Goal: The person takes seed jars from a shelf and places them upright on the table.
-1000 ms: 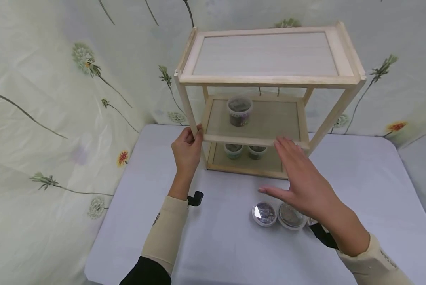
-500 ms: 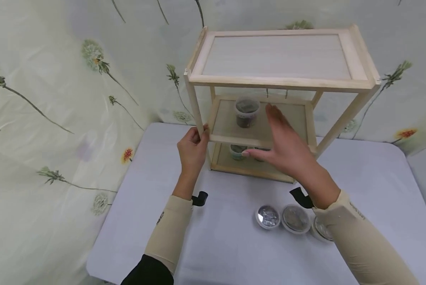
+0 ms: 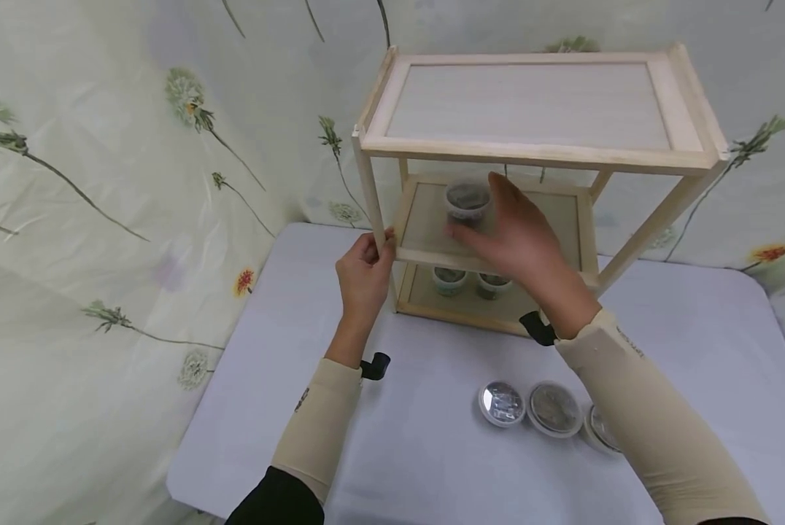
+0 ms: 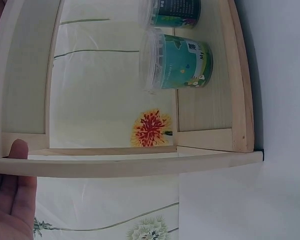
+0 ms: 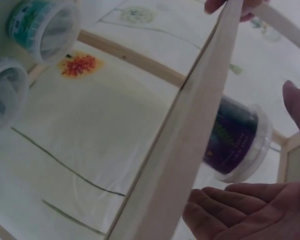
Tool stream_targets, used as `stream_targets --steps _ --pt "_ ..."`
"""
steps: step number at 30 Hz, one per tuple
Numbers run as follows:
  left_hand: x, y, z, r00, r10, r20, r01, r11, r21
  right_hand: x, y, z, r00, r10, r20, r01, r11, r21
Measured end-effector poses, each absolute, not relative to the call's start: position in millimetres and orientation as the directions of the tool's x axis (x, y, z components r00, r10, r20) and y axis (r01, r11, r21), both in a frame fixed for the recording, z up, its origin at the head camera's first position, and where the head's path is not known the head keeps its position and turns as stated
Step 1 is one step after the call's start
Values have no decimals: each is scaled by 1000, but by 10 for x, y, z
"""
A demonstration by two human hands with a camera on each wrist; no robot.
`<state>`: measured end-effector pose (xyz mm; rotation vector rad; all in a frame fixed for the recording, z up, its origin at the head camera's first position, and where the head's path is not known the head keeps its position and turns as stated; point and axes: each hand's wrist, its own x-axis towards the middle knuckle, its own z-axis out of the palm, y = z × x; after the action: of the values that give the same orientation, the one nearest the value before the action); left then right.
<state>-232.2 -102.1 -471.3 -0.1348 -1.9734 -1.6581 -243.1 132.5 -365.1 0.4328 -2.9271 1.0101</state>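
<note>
My left hand (image 3: 364, 273) grips the front left post (image 3: 369, 186) of a three-level wooden shelf rack (image 3: 537, 153). In the left wrist view its thumb (image 4: 19, 148) shows at that post. On the middle level stands a purple-labelled plastic tub (image 3: 468, 198) with a clear lid. My right hand (image 3: 527, 237) reaches in beside this tub, thumb spread from the fingers. The right wrist view shows the tub (image 5: 236, 137) between the spread thumb and fingers, with a gap to them.
Two teal-labelled tubs (image 3: 449, 280) stand on the bottom level, behind its front rail. Several lidded tubs (image 3: 554, 408) sit on the white table (image 3: 432, 459) in front, one partly behind the right sleeve. A flowered cloth (image 3: 123, 306) hangs behind.
My right hand has moved from the middle level's front edge up and inward to the purple-labelled tub. My left hand keeps its grip on the post. The head view has shifted slightly.
</note>
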Motion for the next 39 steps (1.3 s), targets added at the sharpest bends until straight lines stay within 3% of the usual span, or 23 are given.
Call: stream_targets --steps 7,22,27,34,39 --pt "-2330 -1015 -4718 -846 -284 452 396 233 888 -2555 1305 -3646 -977 -211 -2 -165 770 -617" --pt "-2306 -1023 -4687 -851 -266 453 398 236 886 -2577 1282 -3731 -979 -198 46 -178 727 -663" --pt "-2306 -1029 -4684 -848 -265 458 399 249 882 -2485 1286 -3718 -976 -185 112 -212 702 -680" --pt "-2294 -1025 -4685 -853 -268 447 384 256 887 -2328 1333 -3725 -934 -195 299 -349 676 -649" --pt "-2297 -1026 -4707 -849 -267 456 389 268 881 -2156 1367 -3650 -918 -219 329 -387 671 -633"
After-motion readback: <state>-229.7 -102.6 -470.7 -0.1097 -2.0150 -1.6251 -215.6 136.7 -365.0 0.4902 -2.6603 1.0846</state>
